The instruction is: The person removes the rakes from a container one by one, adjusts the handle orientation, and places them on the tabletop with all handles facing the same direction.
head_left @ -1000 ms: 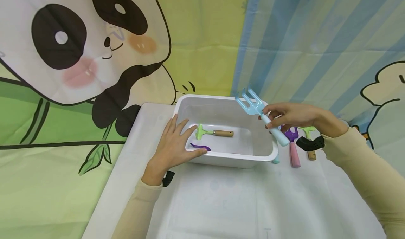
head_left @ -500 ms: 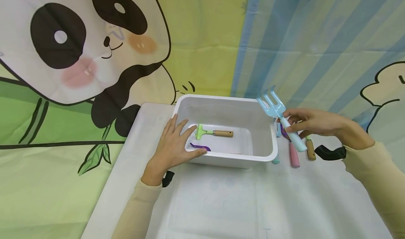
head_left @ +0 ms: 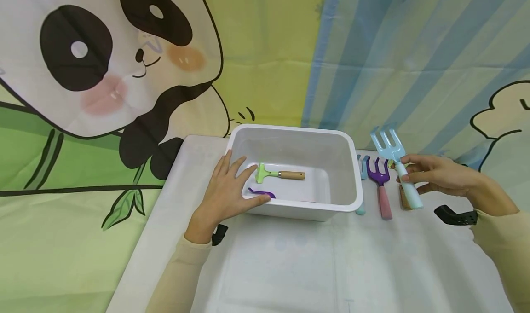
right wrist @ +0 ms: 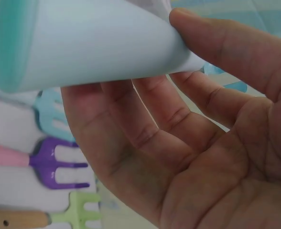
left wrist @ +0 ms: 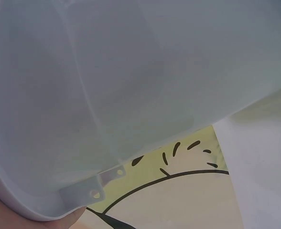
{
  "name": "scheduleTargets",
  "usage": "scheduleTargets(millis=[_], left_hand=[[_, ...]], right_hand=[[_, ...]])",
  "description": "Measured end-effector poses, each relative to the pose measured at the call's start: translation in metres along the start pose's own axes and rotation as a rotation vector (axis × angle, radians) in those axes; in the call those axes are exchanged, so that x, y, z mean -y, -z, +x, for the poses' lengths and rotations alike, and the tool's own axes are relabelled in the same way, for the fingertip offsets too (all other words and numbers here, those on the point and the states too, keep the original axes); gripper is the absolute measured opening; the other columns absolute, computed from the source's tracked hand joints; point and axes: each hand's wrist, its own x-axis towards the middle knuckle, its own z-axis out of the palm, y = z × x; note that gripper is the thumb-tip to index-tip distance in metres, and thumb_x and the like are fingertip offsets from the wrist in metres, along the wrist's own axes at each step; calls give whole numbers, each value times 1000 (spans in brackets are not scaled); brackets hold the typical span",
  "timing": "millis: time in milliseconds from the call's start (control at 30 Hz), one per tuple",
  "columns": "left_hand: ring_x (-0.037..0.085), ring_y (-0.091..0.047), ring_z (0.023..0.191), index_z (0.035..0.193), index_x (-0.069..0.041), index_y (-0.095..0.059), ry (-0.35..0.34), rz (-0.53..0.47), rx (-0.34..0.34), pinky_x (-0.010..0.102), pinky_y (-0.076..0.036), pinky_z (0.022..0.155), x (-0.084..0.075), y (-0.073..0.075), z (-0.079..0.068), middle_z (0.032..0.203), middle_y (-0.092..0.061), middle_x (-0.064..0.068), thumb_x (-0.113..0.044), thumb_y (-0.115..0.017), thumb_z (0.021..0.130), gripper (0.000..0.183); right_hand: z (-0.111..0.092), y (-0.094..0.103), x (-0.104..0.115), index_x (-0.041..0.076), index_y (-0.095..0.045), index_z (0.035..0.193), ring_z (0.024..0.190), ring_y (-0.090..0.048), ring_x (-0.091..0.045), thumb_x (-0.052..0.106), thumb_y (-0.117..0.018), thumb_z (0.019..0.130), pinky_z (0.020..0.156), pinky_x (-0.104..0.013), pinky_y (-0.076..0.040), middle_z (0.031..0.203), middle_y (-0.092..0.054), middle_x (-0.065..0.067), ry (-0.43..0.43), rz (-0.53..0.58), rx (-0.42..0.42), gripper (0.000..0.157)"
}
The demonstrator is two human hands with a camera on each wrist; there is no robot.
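My right hand [head_left: 449, 177] pinches a light blue hand fork [head_left: 391, 148] by its pale handle, tines up, above the tools right of the white bin [head_left: 310, 205]. In the right wrist view, thumb and fingertips hold the handle [right wrist: 107, 45]. My left hand [head_left: 225, 188] rests on the bin's left front corner, fingers spread along the rim. Inside the bin lie a small green tool [head_left: 291, 175] with a wooden handle and a curved purple piece [head_left: 262, 193], partly hidden by the front wall.
Right of the bin lie a purple fork [head_left: 378, 176] with a pink handle, another light blue fork [head_left: 363, 170] partly behind the bin, and a green fork [right wrist: 77, 210] with a wooden handle. A printed curtain [head_left: 265, 50] hangs behind the white table [head_left: 290, 267].
My right hand has carried the light blue fork rightward and down, from over the bin's right rim to above the wooden-handled fork. The left hand and bin have stayed put.
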Motion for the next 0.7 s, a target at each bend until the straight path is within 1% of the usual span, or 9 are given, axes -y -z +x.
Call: scheduleTargets(millis=[167,233,333,433,500,700], left_hand=[[44,-9,149,141,-17,-58,-2,-2,-5,53,-6,120,0,0,0,150,-44,17,-88,-46,78,96],[44,-9,149,141,-17,-58,0,-5,-8,53,-6,120,-1,0,0,150,-44,17,-88,-45,78,96],[44,-9,149,141,-17,-59,1,-9,-12,53,-6,120,-1,0,-1,150,-44,17,-89,-46,78,96],[45,-10,149,141,-17,-59,-2,-10,-17,53,-7,120,-2,0,0,150,-44,17,-88,-46,78,96],[45,-10,149,141,-17,-59,-3,-11,-17,54,-7,120,-2,0,0,150,-44,17,-88,-46,78,96],[45,-10,149,141,-17,-59,-6,-15,-17,53,-7,120,-2,0,0,149,-45,17,-88,-46,78,96]], right_hand=[[-11,7,-19,9,-51,130,100,-66,-25,-2,-42,105,85,-52,-55,111,-64,-10,37,81,32,28],[-14,8,-26,13,-51,129,101,-65,-25,-1,-41,106,85,-52,-55,113,-63,-8,22,89,24,29],[-19,6,-36,20,-50,130,102,-64,-24,2,-42,106,87,-50,-54,114,-60,-7,-31,86,-19,30],[-22,0,-48,23,-48,130,102,-62,-23,5,-44,107,88,-49,-54,113,-56,-8,-71,97,-50,30],[-24,-4,-55,24,-47,130,102,-61,-22,5,-44,107,88,-48,-54,113,-53,-7,-81,119,-52,30],[-26,-27,-76,21,-49,130,108,-62,-25,5,-44,107,89,-50,-52,118,-60,-10,-46,164,-28,29]])
